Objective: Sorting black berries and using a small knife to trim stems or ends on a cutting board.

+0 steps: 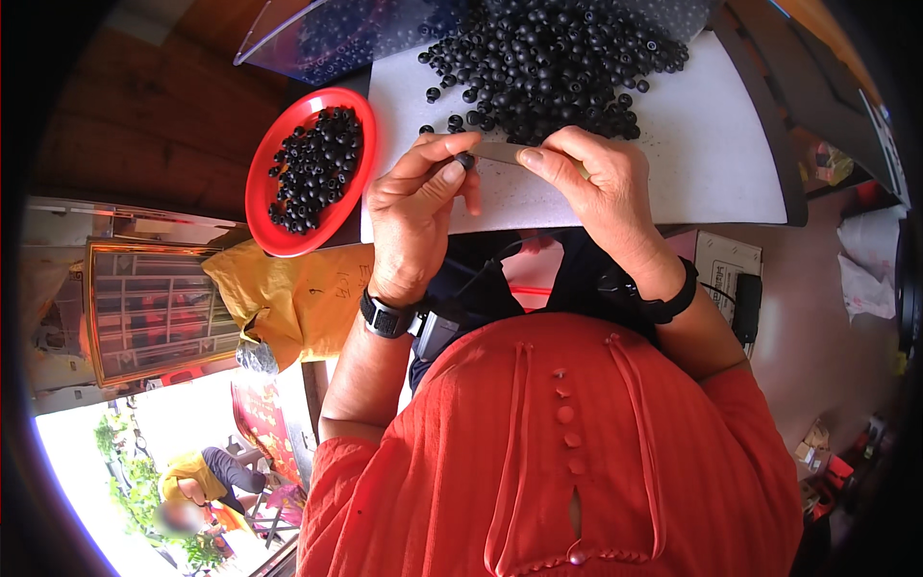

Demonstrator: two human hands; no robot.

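Note:
Between the thumb and fingers of my left hand [415, 207] is a small round black piece [465, 161], pinched above the near edge of the white board [711, 144]. My right hand [604, 178] grips a thin flat knife [498, 152], its blade pointing left and reaching the piece or very close to it. Behind both hands lies a large heap of the same black rounded pieces [548, 67], some showing a hole. Left of my left hand is a red oval plate [258, 197] holding many more black pieces [317, 173].
A clear plastic bin [327, 38] stands behind the heap, at the far edge. Below the plate hangs a yellow sack [298, 298]. A pale box [726, 274] sits on the floor at right. Another person [207, 481] sits outside at lower left.

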